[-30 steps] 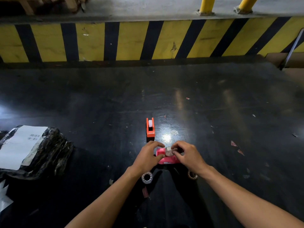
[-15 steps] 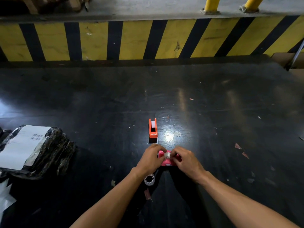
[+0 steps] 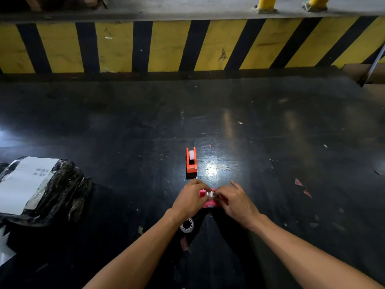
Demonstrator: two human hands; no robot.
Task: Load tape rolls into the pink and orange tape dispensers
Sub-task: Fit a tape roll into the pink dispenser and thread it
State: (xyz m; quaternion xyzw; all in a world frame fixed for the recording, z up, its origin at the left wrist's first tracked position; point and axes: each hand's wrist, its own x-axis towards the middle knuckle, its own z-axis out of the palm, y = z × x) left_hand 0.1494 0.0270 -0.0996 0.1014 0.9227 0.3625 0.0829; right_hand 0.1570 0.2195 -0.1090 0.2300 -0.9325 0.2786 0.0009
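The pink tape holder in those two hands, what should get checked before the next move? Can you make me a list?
1. Small pink plastic tape dispenser held by both hands: ok, left hand and right hand have a grip on it.
2. Tape roll seated inside it: cannot tell, fingers cover it.
3. Small orange plastic tape dispenser loaded: ok, a white roll shows inside.
4. Orange one standing apart from the hands: ok.
5. Spare clear tape roll with white core nearby: ok, under the left wrist.

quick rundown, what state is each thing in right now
orange plastic tape dispenser: upright on floor, white roll loaded
pink plastic tape dispenser: held between both hands
left hand: gripping pink dispenser
right hand: pinching at clear tape on it
small clear tape roll: loose on floor
black wrapped parcel: sealed, untouched
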